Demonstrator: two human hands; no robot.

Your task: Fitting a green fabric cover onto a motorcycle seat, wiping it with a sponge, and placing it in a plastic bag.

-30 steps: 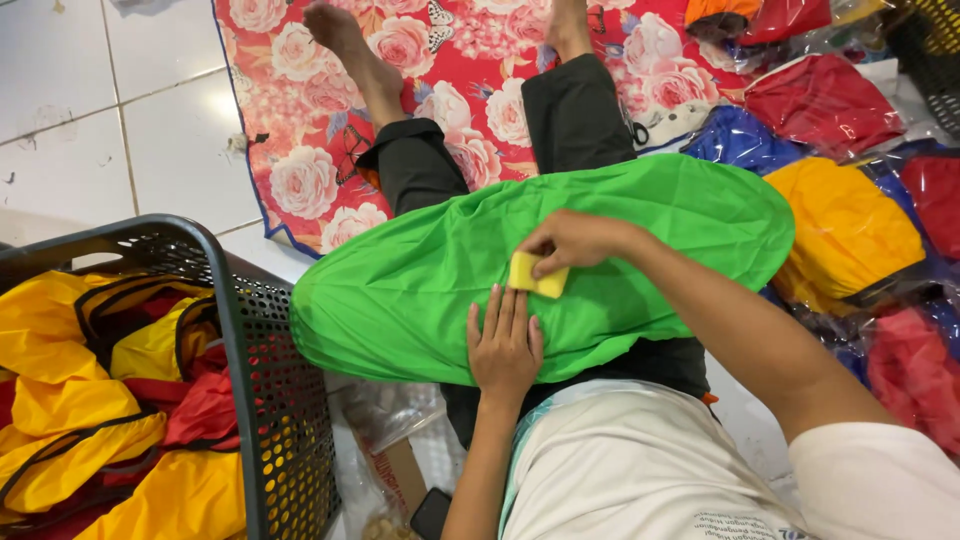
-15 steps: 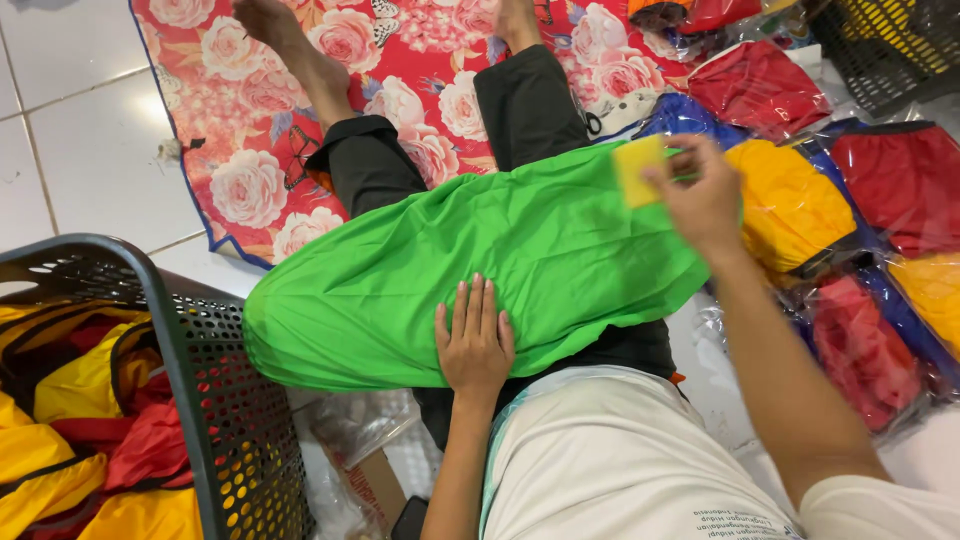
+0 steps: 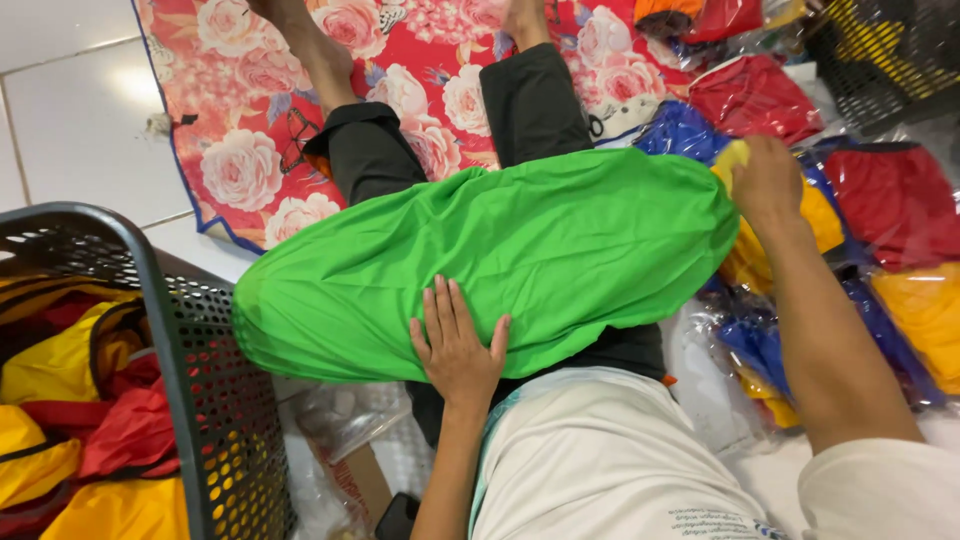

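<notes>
Left hand (image 3: 455,345) lies flat, fingers spread, palm down on green fabric cover (image 3: 490,260) draped across the lap. Right arm extended sideways; right hand (image 3: 768,180) curled over bagged yellow piece (image 3: 815,215), grip unclear.

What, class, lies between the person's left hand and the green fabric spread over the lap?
Nothing visible. The left hand rests flat, palm down, directly on the green fabric at its near edge. The right hand is off to the side, over the bagged yellow item.
</notes>
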